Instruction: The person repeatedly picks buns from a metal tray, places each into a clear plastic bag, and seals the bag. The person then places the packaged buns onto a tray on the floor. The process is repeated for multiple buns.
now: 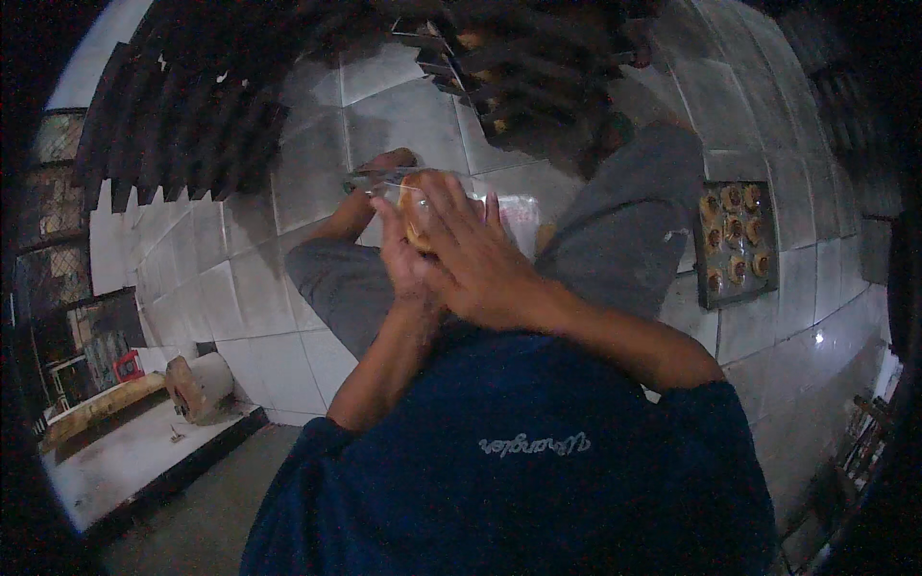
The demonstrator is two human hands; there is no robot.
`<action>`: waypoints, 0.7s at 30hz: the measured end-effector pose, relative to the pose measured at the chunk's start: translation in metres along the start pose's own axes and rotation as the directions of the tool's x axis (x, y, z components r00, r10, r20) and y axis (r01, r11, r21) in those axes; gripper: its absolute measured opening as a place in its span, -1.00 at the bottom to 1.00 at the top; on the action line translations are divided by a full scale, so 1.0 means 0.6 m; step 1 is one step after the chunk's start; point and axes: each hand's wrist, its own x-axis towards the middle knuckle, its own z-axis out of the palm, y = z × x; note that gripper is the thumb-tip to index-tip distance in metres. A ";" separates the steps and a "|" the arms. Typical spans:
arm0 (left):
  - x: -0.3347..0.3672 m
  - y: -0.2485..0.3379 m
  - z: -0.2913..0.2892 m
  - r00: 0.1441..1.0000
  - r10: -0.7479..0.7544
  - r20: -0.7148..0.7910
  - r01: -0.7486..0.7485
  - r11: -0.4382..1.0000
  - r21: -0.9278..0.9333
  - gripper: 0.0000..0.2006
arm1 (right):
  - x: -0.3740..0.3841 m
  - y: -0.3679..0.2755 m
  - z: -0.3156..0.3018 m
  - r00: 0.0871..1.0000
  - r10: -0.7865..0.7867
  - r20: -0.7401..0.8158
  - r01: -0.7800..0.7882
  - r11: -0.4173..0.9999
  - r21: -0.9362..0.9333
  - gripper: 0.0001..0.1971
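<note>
A golden-brown bun (415,219) in a clear plastic bag is between my two hands, in front of my lap. My left hand (407,267) cups it from the left and below, the thumb up along its side. Across its right side lies my right hand (475,254), fingers pressed together and stretched forward over the bag. The bag's loose end (379,179) sticks out past the bun to the left. Part of the bun is hidden under my right fingers. A pale clear plastic sheet or bag stack (514,216) lies just beyond my right hand.
I sit with legs folded on white tiles (403,125). To the right, a dark tray (709,278) bears several small round pastries. Dark stacked trays (182,120) stand at the far left, more trays (461,72) ahead. A thick roll-like cylinder (200,384) rests on a low ledge at left.
</note>
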 end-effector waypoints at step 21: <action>-0.043 -0.004 0.000 0.961 -0.143 -0.238 0.272 0.318 0.908 -0.30 | 0.001 0.136 -0.082 0.977 0.105 -0.186 -0.102 0.994 0.027 -0.88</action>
